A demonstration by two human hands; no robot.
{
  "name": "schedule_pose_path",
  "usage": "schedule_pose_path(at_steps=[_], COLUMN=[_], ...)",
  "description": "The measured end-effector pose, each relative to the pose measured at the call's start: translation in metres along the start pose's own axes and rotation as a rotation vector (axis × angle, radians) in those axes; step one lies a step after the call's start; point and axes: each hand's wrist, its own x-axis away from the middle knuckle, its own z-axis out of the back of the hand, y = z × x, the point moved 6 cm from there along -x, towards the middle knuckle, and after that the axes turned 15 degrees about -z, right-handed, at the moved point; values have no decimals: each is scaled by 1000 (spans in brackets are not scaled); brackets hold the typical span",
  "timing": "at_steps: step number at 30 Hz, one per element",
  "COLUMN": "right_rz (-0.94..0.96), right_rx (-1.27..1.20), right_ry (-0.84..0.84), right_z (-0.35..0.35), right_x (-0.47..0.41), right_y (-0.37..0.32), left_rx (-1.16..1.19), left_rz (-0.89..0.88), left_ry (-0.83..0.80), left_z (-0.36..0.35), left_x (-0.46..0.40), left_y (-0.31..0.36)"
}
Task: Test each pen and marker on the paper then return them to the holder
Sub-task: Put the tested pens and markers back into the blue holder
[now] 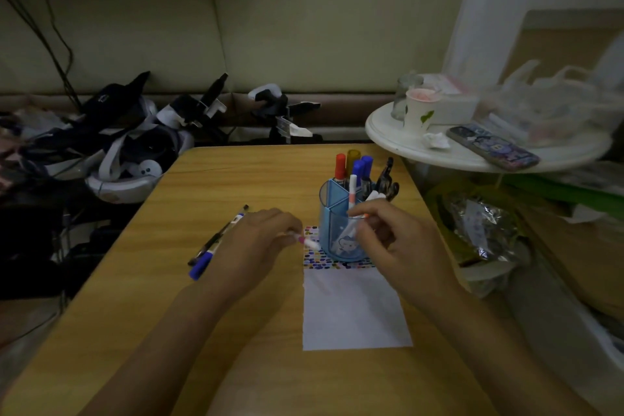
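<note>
- Left hand (261, 240) pinches a short white marker with a pink end (308, 242), its free end pointing right toward the holder (341, 230); grip narrow, fingertips only, probably ready for uncapping or recapping.
- Right hand (395, 240) curls round a thin white pen with orange bands (352, 203), which stands nearly upright just in front of the holder; whether it is going in or coming out cannot be told.
- The blue holder stands on the far end of the paper (354, 307), on its coloured-dot strip, which probably pins the sheet for scribbling. Red, amber and blue markers stand inside.
- The paper's near part is blank, directly before the person, presumably kept free for test strokes.
- Two pens (216, 241), one black and one blue-capped, lie on the table (169, 280) left of the left hand, well apart from the holder, likely awaiting return.
</note>
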Motion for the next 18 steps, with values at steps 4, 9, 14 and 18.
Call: schedule_pose_path(at_steps=[4,9,14,18], right_rz=[-18,32,1,-35], right_rx=[19,-22,-80,-173], right_ry=[-154,-137,-91,-27], right_z=[-19,-22,-18,-7], right_x=[4,5,4,1], right_y=[0,-6,-4,-5], left_rx=[45,90,121,156], left_rz=[-25,-49,-47,48], left_ry=[104,107,127,131], left_z=[7,-1,-2,-3], left_x=[-7,-12,-17,-15], left_y=[19,28,32,28])
